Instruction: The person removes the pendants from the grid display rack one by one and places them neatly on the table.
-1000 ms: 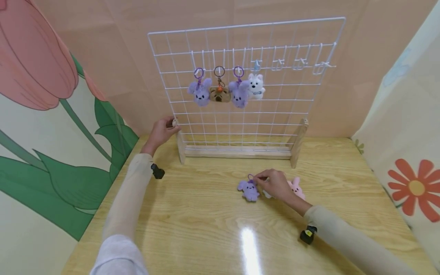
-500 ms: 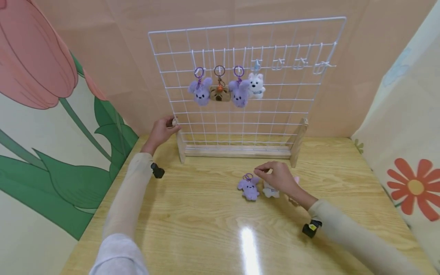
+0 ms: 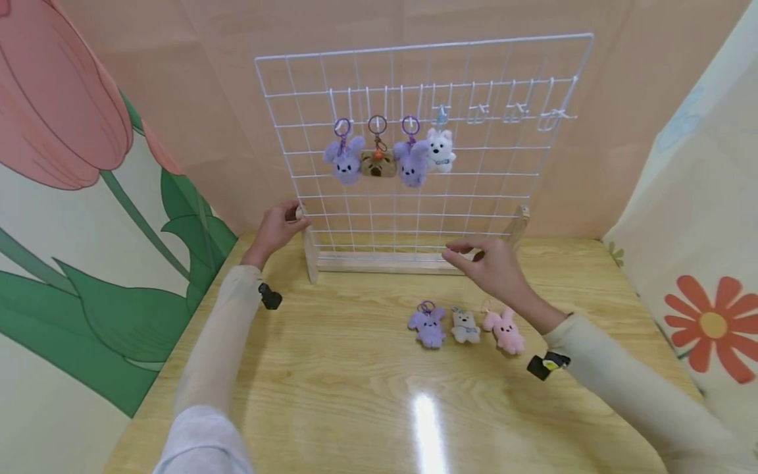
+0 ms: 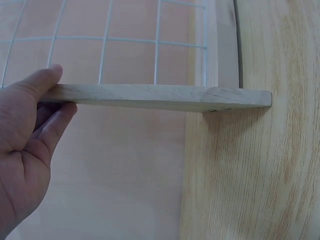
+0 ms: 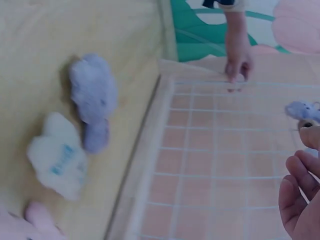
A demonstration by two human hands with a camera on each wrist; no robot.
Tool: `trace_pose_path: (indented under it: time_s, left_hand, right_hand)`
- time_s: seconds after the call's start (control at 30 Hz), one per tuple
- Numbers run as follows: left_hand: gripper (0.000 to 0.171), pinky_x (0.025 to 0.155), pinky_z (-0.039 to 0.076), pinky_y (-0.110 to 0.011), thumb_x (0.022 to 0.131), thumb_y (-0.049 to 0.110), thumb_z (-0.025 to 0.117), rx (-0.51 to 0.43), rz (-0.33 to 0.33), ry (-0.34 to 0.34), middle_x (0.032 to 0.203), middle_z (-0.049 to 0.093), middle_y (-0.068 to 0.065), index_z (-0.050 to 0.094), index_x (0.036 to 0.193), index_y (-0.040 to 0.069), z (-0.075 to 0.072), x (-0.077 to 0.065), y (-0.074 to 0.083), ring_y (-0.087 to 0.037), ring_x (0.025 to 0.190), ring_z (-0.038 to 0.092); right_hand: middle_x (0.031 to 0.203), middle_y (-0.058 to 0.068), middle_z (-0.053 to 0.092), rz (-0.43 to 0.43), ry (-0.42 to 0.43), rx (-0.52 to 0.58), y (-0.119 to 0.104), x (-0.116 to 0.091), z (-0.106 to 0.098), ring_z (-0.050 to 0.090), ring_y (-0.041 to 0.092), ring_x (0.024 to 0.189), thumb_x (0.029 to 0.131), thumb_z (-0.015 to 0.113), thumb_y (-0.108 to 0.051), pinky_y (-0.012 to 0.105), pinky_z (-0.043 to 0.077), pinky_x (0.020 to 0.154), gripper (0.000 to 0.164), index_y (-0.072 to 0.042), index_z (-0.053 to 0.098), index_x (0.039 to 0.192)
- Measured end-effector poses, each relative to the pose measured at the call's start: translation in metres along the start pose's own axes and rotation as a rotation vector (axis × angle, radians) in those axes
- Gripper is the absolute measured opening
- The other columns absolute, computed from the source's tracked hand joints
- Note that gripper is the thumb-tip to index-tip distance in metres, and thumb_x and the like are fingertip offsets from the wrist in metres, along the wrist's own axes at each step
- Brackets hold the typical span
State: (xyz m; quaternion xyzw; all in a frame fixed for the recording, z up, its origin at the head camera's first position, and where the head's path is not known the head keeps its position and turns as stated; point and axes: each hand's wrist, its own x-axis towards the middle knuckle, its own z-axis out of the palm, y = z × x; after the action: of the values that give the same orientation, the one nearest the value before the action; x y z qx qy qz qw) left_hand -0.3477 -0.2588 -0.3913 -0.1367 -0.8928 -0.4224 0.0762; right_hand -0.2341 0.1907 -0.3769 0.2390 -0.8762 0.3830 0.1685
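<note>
My left hand (image 3: 275, 232) pinches the top of the wooden side post (image 4: 140, 94) of a white wire grid rack (image 3: 361, 214), thumb on one face and fingers on the other. Raised in front of the rack's lower right part, my right hand (image 3: 488, 266) has loosely curved fingers and nothing visible in its grasp; the right wrist view shows its fingers (image 5: 295, 197) apart from any plush. Three plush keychains lie below it on the table: a purple one (image 3: 429, 329), a cream bear (image 3: 465, 328) and a pink rabbit (image 3: 507, 332).
From hooks on the grid hang a purple plush (image 3: 346, 169), a brown one (image 3: 386, 166), another purple one (image 3: 412, 169) and a white dog (image 3: 440, 151). Bare hooks (image 3: 515, 113) are at the upper right. A peach backdrop (image 3: 177, 39) stands behind the wooden table (image 3: 331, 395).
My right hand has left the purple keychain's ring, rising and shifting right toward the rack, which uncovers the cream bear and pink rabbit. My left hand stays on the post.
</note>
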Motion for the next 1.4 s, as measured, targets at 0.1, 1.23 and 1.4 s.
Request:
trace_pose_path:
  time_s: [0.1, 1.23, 1.4]
  left_hand:
    - [0.046, 0.094, 0.056, -0.046, 0.1, 0.017, 0.069, -0.003, -0.003, 0.003, 0.121, 0.066, -0.022, 0.057, 0.139, -0.004, 0.0, 0.0, 0.0, -0.034, 0.116, 0.064]
    - [0.044, 0.092, 0.056, -0.045, 0.099, 0.017, 0.07, -0.011, 0.008, 0.008, 0.119, 0.067, -0.022, 0.058, 0.136, -0.004, 0.001, 0.0, -0.003, -0.034, 0.115, 0.065]
    - [0.047, 0.096, 0.056, -0.046, 0.099, 0.017, 0.07, 0.002, 0.004, 0.009, 0.126, 0.066, -0.023, 0.056, 0.139, -0.004, 0.0, 0.001, -0.003, -0.036, 0.12, 0.064]
  right_hand:
    - [0.099, 0.01, 0.078, 0.006, 0.02, 0.0, -0.008, 0.009, -0.011, 0.064, 0.014, 0.061, 0.097, 0.073, -0.031, 0.019, 0.05, 0.054, 0.027, -0.009, 0.078, 0.112]
    - [0.114, 0.008, 0.075, 0.096, 0.39, 0.126, -0.068, 0.124, -0.049, 0.067, 0.009, 0.097, 0.093, 0.076, -0.038, 0.018, 0.057, 0.081, 0.04, -0.007, 0.076, 0.118]
    - [0.115, 0.007, 0.076, 0.068, 0.419, 0.12, -0.069, 0.137, -0.046, 0.068, 0.011, 0.097, 0.094, 0.075, -0.035, 0.018, 0.058, 0.08, 0.036, -0.008, 0.076, 0.118]
